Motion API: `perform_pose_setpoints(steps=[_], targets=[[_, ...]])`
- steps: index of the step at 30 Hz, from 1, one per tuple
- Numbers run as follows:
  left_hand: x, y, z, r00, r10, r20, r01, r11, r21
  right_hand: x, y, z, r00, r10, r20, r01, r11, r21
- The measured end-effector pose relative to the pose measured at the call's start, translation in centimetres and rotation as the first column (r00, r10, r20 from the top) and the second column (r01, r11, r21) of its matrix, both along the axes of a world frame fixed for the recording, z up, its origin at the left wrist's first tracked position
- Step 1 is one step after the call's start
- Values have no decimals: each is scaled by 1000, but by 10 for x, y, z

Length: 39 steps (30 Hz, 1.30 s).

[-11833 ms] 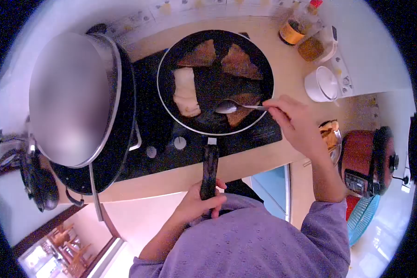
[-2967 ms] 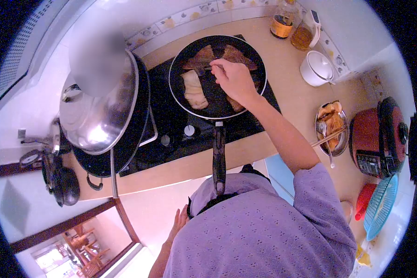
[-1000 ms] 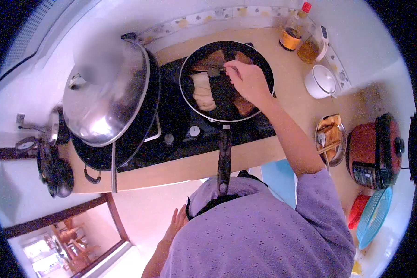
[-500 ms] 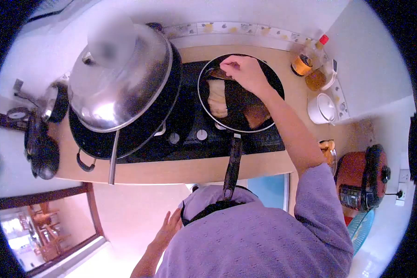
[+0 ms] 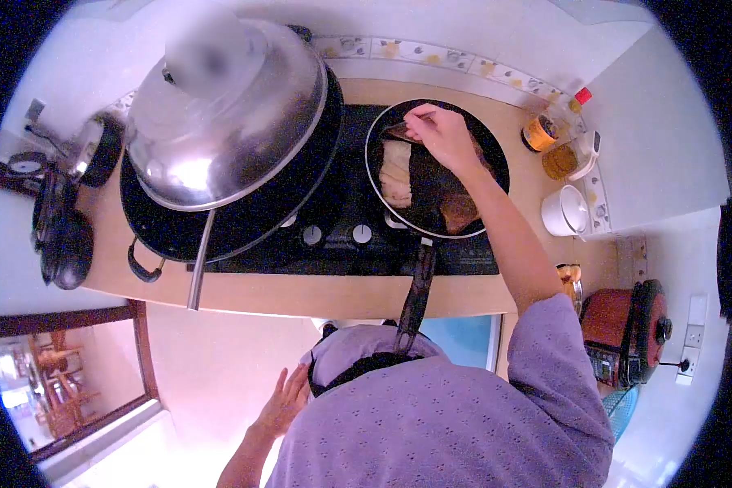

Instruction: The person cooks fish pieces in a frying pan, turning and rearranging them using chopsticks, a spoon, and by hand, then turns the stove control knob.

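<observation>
Over the far side of a black frying pan (image 5: 374, 195), my right hand (image 5: 439, 130) has its thumb and fingers pinched together. A brown piece of food (image 5: 396, 131) shows right beside the fingertips; whether they grip it or something smaller is unclear. A pale, flat strip of food (image 5: 396, 175) lies in the left part of the pan. Another browned piece (image 5: 459, 212) rests at the near right, partly behind my forearm. The pan's black handle (image 5: 419, 293) points toward my body. Low at my left side, my left hand (image 5: 285, 400) hangs with its fingers apart, holding nothing.
A large black wok (image 5: 142, 224) with a domed metal lid (image 5: 228, 122) occupies the stove's left side. Bottles (image 5: 538, 132), a jar (image 5: 559, 162) and a white cup (image 5: 564, 211) stand right of the pan. A red cooker (image 5: 618, 325) sits nearer on the right.
The view has shifted slightly, so the stove and pan appear a little farther right. My right hand stays pinched over the pan, and the left stays low at my side.
</observation>
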<state>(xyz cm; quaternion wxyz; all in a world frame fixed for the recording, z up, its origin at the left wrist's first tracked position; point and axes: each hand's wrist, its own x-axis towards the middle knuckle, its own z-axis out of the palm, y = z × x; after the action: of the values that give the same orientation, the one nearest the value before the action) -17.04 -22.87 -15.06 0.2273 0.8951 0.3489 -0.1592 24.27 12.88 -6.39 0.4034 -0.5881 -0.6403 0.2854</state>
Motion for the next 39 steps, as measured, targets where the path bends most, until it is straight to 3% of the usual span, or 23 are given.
perform_pose_setpoints(steps=[5,16,18,20,24,30,35,39], targets=[[-7,0,-9,995,-4,103,3,1000,6,1,-1,1,999,14,35,-13,1000,-13],[-9,-1,-13,997,-19,74,18,1000,21,-3,8,6,993,-14,118,6,998,67],[-7,0,-11,997,-19,70,17,999,32,-5,8,12,988,-29,153,22,999,47],[-5,0,-9,997,-62,-47,63,998,30,-7,8,14,986,-20,165,15,999,34],[-4,0,-11,999,-9,35,10,999,-35,-9,7,15,977,-11,211,14,1000,-10],[-4,1,-7,996,-76,-41,78,995,61,-11,12,28,958,49,283,-28,997,-76],[-8,0,-18,995,13,103,-8,999,-49,-9,24,29,923,52,382,-24,997,-77],[4,13,22,998,15,55,-13,999,-34,-1,46,25,947,62,314,9,975,-221]])
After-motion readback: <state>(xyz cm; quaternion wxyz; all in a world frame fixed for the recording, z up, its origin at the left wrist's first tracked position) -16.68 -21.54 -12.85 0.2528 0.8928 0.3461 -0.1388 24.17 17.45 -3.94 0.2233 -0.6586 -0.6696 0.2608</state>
